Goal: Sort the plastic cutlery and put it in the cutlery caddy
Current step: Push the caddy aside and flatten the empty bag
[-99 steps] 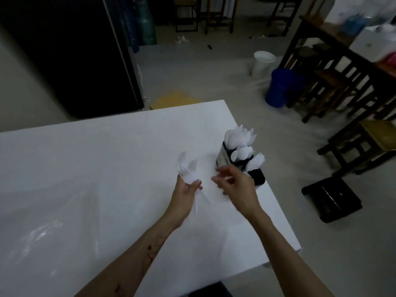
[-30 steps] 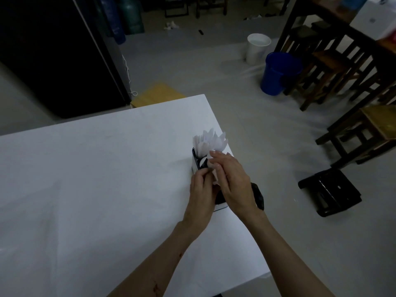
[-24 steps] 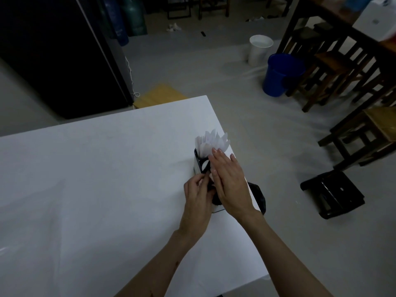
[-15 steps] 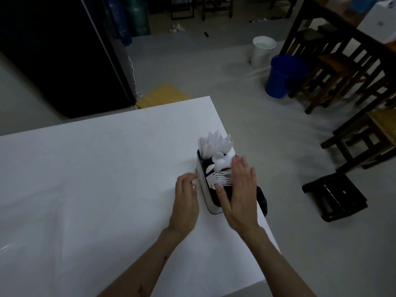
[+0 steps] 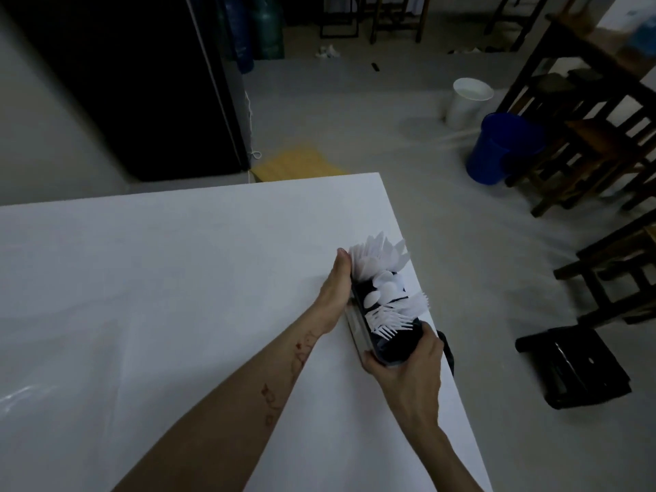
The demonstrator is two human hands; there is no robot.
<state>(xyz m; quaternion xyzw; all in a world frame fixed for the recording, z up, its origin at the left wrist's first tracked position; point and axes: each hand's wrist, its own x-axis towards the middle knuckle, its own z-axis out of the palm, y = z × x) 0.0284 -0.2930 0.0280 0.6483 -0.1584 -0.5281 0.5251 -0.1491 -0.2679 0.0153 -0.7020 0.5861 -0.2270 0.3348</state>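
The black cutlery caddy (image 5: 392, 344) stands near the right edge of the white table (image 5: 159, 296), with white plastic cutlery (image 5: 383, 285) sticking up from its compartments: knives at the far end, spoons in the middle, forks nearest me. My left hand (image 5: 335, 289) presses flat against the caddy's left side, fingers toward the far end. My right hand (image 5: 408, 367) grips the caddy's near end. No loose cutlery lies on the table.
The table's right edge runs just beside the caddy. On the floor to the right lie a black stool (image 5: 571, 363), a blue bucket (image 5: 497, 150) and a white bucket (image 5: 466, 101). Dark wooden chairs (image 5: 585, 154) stand at far right.
Both hands have left the cutlery tops and taken hold of the caddy: the left slid along its left side, the right dropped to its near end. The caddy has turned slightly.
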